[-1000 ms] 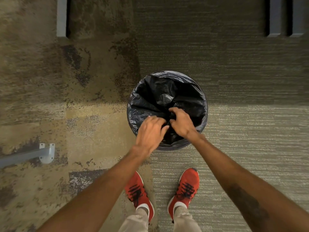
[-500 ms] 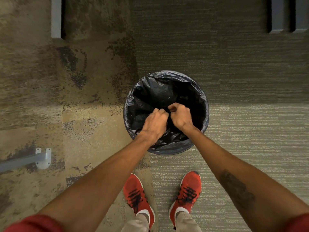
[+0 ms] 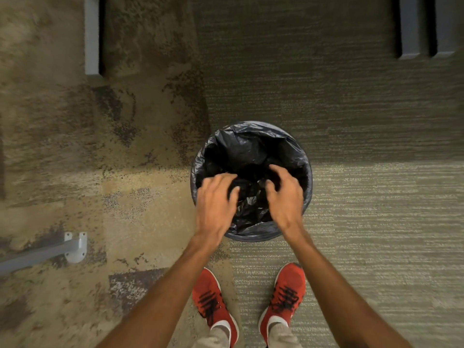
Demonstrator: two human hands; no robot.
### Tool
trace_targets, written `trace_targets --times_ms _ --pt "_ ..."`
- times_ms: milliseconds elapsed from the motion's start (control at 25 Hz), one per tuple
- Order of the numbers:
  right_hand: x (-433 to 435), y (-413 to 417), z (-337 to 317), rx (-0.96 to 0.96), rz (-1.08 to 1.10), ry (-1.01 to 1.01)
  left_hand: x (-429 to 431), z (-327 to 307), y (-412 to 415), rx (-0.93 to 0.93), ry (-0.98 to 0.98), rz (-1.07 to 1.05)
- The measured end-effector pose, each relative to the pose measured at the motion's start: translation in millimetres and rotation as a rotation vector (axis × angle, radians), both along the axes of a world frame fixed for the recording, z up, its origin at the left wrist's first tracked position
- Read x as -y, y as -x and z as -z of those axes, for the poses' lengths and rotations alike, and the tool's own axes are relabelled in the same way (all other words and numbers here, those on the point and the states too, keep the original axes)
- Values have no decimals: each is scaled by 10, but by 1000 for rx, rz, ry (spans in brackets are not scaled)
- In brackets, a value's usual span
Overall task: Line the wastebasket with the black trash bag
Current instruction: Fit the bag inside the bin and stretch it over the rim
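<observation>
A round dark wastebasket (image 3: 253, 237) stands on the carpet just ahead of my feet. The black trash bag (image 3: 251, 149) sits inside it, crinkled, with its edge folded over the far and left rim. Both of my hands hover over the near half of the opening. My left hand (image 3: 216, 204) and my right hand (image 3: 285, 197) are a hand's width apart, fingers spread and curled downward above the bag's bunched plastic. Both are blurred by motion, and neither visibly grips the bag.
My red shoes (image 3: 213, 305) (image 3: 286, 300) stand right behind the basket. A grey metal bar with a foot bracket (image 3: 75, 247) lies at the left. Grey furniture legs stand at the far left (image 3: 93, 36) and far right (image 3: 410, 26).
Half a second ago my hands pinched the bag together at the middle of the opening. They have now let go, spread their fingers and moved apart.
</observation>
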State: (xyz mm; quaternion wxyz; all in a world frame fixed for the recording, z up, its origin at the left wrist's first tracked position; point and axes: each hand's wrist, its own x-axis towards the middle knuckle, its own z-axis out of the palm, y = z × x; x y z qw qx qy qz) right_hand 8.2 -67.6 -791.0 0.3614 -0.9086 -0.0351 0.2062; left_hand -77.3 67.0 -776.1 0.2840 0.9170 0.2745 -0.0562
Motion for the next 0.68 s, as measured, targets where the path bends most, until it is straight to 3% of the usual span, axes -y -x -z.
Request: trace_targets --times_ms 80,200,280,400,680 --pt "257 232 -185 74 296 -4 12 -129 247 146 57 -400" --pt "553 453 -204 -323 685 -214 54 -177 493 24 310 -884" --pt "647 492 -90 -604 765 -473 104 -132 545 -66 602 -972" --pt "651 541 30 -706 790 -631 102 -43 542 -10 917 -1099" --pt "287 653 -23 -560 748 -663 -270 -44 656 118 938 -1187"
